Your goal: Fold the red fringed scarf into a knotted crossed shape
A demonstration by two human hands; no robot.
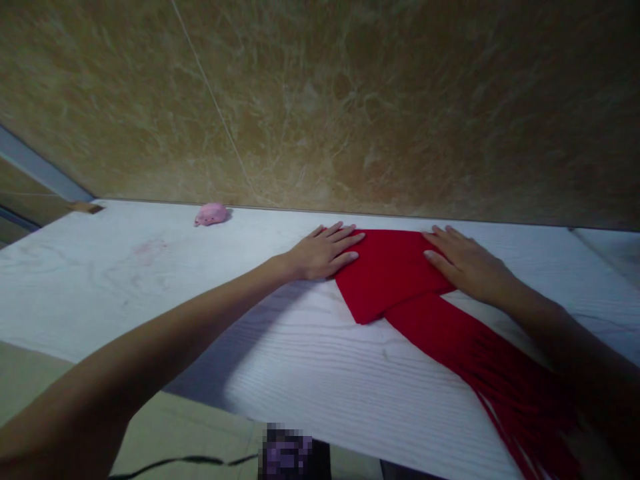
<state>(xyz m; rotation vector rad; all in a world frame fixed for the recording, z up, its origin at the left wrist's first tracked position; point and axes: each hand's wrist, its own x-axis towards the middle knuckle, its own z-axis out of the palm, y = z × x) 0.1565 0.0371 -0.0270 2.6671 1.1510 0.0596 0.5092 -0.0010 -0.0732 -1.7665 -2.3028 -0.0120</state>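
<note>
both hands [395, 257] rest flat on the folded red cloth [387, 273].

Red scarf [395, 273]: I log one, folded flat on the white table [300, 360], near the marble wall [350, 100]; fringed tail trailing off the table's near edge.

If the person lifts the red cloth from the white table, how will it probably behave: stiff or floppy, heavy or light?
The red cloth is probably floppy: it lies flat in folded layers under the left hand and right hand. Its fringe spreads in loose strands, so that end would likely dangle. It looks thin, so probably light, and may slide on the smooth table.
</note>
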